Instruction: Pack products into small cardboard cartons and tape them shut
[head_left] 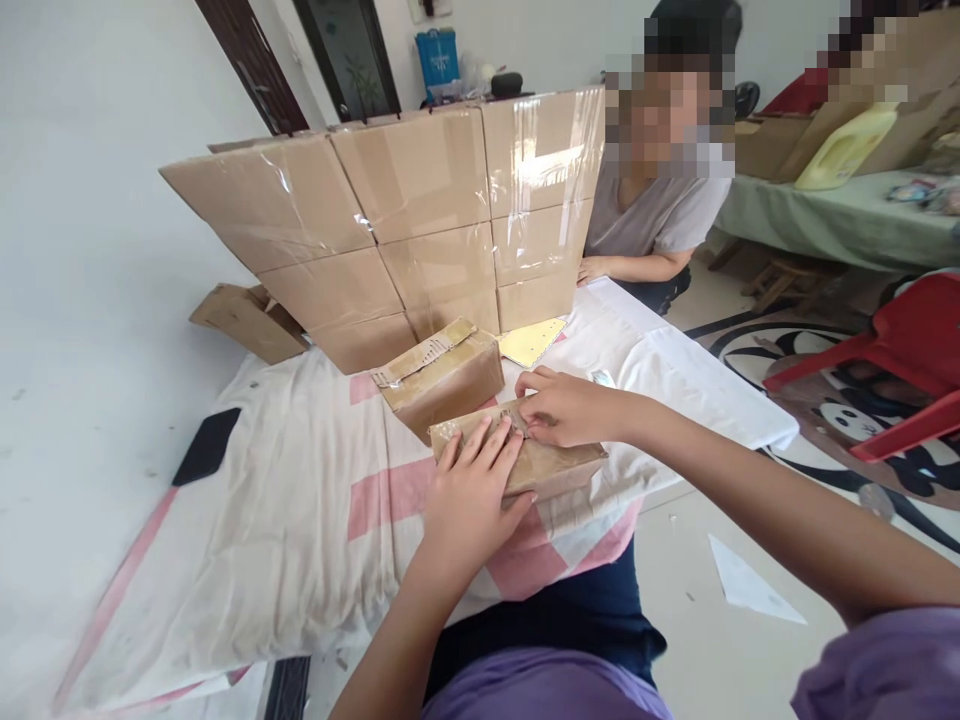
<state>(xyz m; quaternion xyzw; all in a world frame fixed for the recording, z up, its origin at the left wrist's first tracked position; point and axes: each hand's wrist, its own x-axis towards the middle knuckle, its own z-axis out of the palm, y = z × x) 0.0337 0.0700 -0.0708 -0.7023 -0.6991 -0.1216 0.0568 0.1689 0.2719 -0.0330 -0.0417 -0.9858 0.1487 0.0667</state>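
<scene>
A small taped cardboard box (559, 468) lies on the cloth-covered table in front of me. My left hand (472, 490) rests on its left part, fingers stretched over the top and thumb along the near side. Over the top, right of the left fingertips, my right hand (574, 408) has its fingers curled in a pinch at the box's surface. What those fingers hold, if anything, is too small to make out. Just behind, a second cardboard box (457, 385) with a torn strip along its top stands at an angle.
A tall panel of taped cardboard boxes (431, 180) rises behind. A yellow sheet (534, 342) lies at its foot. Left are a black phone-like slab (208, 445) and another carton (251, 320). Another person (652, 215) crouches beyond the table; a red chair (892, 350) stands right.
</scene>
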